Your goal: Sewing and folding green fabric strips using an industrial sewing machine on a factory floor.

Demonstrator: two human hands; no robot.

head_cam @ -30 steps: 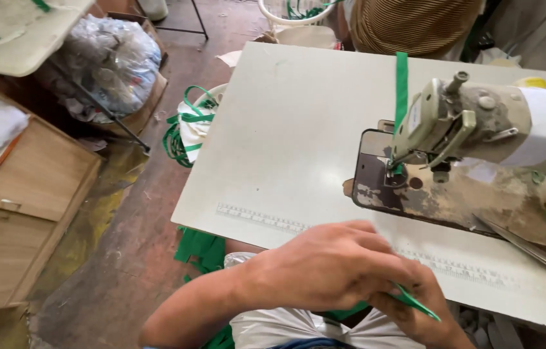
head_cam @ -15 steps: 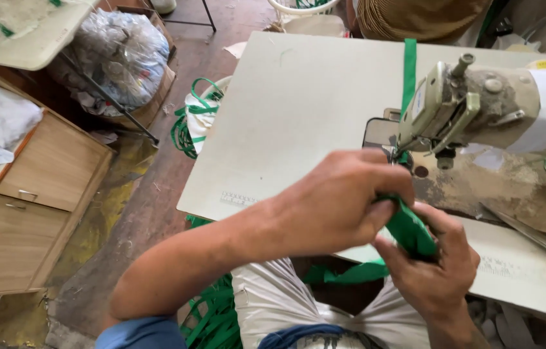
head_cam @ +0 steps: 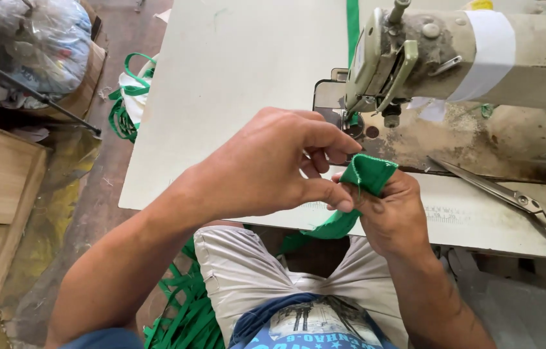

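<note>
Green strap (head_cam: 367,173), a folded length of woven webbing, sits pinched between both hands just in front of the sewing machine (head_cam: 454,71), above the near edge of the white table (head_cam: 234,84). Far to the left, a clear plastic bag (head_cam: 40,39) lies on a cardboard box, and a bucket of loose green strapping (head_cam: 124,97) stands on the floor beside the table. Next comes the left hand (head_cam: 273,165), closed with thumb and forefinger nipping the folded end of the strap. Half a second earlier both hands were lower and nearer the person's lap, with the strap hanging between them; now they have come up to table height and the strap's end is doubled over into a neat fold, which suggests the piece is being readied for the needle. The right hand (head_cam: 392,213) is closed around the strap from below, its tail trailing down toward the lap, where more green strapping (head_cam: 186,310) pools by the knee. Farther right, a pair of scissors (head_cam: 518,201) lies on the table, untouched, well apart from both hands.
</note>
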